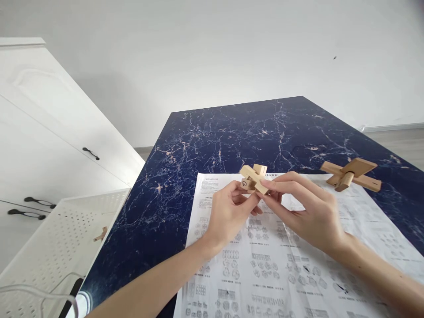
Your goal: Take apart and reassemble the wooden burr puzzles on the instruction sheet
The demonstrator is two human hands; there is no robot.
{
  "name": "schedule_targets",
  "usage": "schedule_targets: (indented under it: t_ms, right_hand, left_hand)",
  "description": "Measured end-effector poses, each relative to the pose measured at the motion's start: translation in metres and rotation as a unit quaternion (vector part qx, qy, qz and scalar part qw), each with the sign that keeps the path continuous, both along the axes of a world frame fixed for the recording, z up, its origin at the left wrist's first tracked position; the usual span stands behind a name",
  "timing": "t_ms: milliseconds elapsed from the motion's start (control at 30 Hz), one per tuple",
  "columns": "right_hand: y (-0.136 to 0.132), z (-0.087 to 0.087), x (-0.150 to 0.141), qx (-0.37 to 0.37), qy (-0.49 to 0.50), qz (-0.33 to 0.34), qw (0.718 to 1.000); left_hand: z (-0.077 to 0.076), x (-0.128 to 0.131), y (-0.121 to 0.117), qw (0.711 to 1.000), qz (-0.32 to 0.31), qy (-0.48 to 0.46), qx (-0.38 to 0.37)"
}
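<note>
Light wooden puzzle pieces, crossed and interlocked into a small burr puzzle [254,177], are held between both hands above a printed sheet. My left hand [228,212] grips the puzzle from the left and below, its fingers curled around a block marked with a letter. From the right, my right hand [303,207] pinches the front block with thumb and index finger. The printed instruction sheet [245,256] lies beneath both hands, covered with small diagrams and text. To the right stands another assembled wooden cross puzzle [351,173], partly on the sheet, with neither hand touching it.
The dark blue marbled table [228,137] reaches toward a white wall [205,53]. A white cabinet [49,110] with black handles is on the left. Below it, a perforated white surface [66,225] bears a small wooden piece [100,234] and a cable [39,289].
</note>
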State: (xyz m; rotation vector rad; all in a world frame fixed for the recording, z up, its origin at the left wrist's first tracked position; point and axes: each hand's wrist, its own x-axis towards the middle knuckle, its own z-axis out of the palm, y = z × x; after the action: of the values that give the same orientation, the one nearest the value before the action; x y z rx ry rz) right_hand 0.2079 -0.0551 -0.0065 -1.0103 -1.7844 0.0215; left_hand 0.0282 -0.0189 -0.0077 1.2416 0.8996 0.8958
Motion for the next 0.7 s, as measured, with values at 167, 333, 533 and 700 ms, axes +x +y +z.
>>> schedule_targets:
  t_ms: [167, 333, 533, 700]
  right_hand:
    - [-0.0003, 0.0006, -0.0014, 0.001, -0.012, 0.007, 1.000]
    - [0.0000, 0.0018, -0.0009, 0.012, -0.044, 0.013, 0.999]
    - [0.0004, 0.0000, 0.0020, 0.014, -0.063, 0.014, 0.998]
    - [-0.0012, -0.0036, 0.0037, 0.001, -0.049, -0.025, 0.998]
  left_hand:
    - [-0.0019, -0.0001, -0.0004, 1.000, 0.007, 0.003, 0.015]
    - [-0.0017, 0.0006, -0.0009, 1.000, 0.014, 0.007, 0.019]
    - [-0.0012, 0.0013, -0.0019, 1.000, 0.006, -0.003, 0.018]
    - [0.0014, 0.0012, -0.0047, 1.000, 0.003, 0.018, 0.018]
